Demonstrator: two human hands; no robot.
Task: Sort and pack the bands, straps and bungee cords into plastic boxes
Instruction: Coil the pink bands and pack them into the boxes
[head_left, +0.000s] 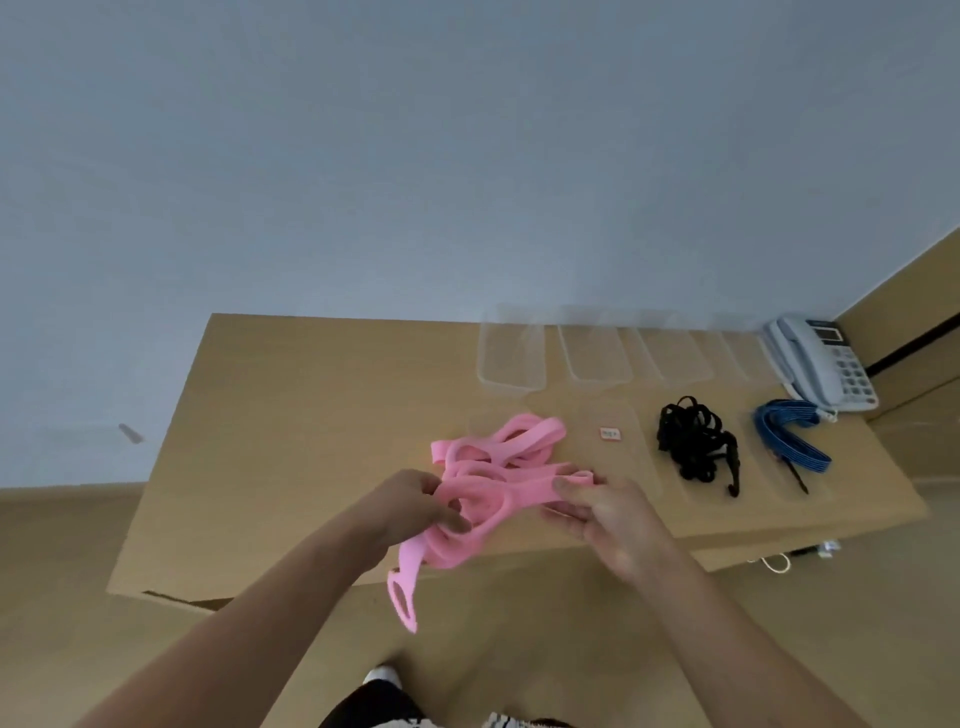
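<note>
Left hand (415, 501) and right hand (605, 512) each grip the pink bands (498, 480), fingers curled around them, above the table's (311, 415) near edge. One band end hangs below the edge. Black straps (693, 441) and blue cords (789, 434) lie right; clear boxes (511, 356) stand behind.

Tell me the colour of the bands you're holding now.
Pink bands, both hands gripping them; clearest in the head view.

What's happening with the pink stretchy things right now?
Left hand and right hand both grip the pink bands. Bands bunched over table edge, one end dangling. Clear boxes unfilled. Nothing blocking.
</note>
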